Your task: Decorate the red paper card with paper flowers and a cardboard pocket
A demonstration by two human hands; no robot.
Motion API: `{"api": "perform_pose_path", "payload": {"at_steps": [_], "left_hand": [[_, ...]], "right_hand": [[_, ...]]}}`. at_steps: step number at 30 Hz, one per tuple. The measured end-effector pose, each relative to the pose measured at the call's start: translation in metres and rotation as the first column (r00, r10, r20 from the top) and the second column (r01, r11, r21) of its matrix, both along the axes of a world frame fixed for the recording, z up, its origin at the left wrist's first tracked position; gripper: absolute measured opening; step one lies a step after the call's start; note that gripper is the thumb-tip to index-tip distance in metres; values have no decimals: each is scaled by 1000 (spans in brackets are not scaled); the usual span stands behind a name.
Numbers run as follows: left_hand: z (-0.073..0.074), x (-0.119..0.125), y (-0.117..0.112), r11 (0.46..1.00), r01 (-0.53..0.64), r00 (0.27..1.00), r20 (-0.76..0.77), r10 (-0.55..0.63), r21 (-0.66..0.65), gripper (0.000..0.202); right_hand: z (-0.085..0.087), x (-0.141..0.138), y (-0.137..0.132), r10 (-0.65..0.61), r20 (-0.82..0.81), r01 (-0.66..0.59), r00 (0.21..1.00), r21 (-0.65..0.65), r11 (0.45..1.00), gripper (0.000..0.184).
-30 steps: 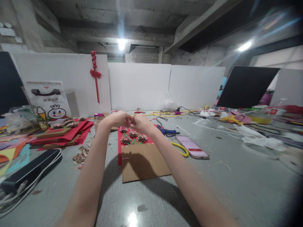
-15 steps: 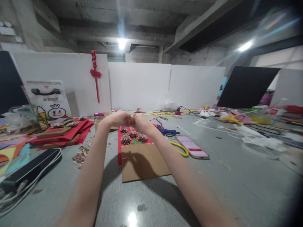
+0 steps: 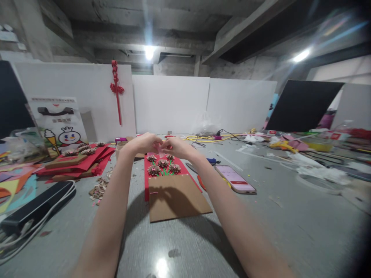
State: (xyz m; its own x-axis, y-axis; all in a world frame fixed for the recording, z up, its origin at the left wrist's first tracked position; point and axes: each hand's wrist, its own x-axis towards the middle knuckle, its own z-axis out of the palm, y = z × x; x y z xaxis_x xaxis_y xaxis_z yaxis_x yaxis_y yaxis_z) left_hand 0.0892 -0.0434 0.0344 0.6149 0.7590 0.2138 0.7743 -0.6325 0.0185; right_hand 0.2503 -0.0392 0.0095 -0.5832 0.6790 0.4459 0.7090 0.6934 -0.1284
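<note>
My left hand and my right hand meet above the far part of a red sheet. Between their pinched fingertips is a small, thin pink piece, perhaps paper; its exact kind is too small to tell. Several brown layered paper flowers with green stems lie on the red sheet below my hands. A brown cardboard piece covers the sheet's near part, shaded by my hands. My right forearm passes over a dark blue tool, which is partly hidden.
A phone lies to the right. At left are a black power adapter with a white cable, brown paper scraps and stacked red sheets. Yellow and black cables run along the back by white panels.
My right hand has shifted slightly right, opening a small gap between the hands where more of the pink piece shows. My right forearm now covers more of the blue tool and yellow loop.
</note>
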Motion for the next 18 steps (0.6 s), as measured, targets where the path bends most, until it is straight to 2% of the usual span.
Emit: {"api": "perform_pose_path", "payload": {"at_steps": [3,7,11,15,18], "left_hand": [[-1,1,1,999,-2,1000,-6,3,49,16],[-3,2,5,998,0,1000,2,0,67,12],[-6,0,10,994,3,1000,14,-4,108,10],[-9,-3,14,997,-2,999,33,0,74,11],[-11,-4,15,998,-30,999,42,28,51,13]], "right_hand": [[1,1,2,-12,-2,12,1000,-15,1000,15],[-3,-4,4,-80,-15,80,997,33,996,13],[-8,-9,5,-100,-67,106,993,101,989,19],[-12,-11,8,-84,-59,91,995,120,989,17],[-13,-8,13,-42,-90,49,995,76,996,17]]}}
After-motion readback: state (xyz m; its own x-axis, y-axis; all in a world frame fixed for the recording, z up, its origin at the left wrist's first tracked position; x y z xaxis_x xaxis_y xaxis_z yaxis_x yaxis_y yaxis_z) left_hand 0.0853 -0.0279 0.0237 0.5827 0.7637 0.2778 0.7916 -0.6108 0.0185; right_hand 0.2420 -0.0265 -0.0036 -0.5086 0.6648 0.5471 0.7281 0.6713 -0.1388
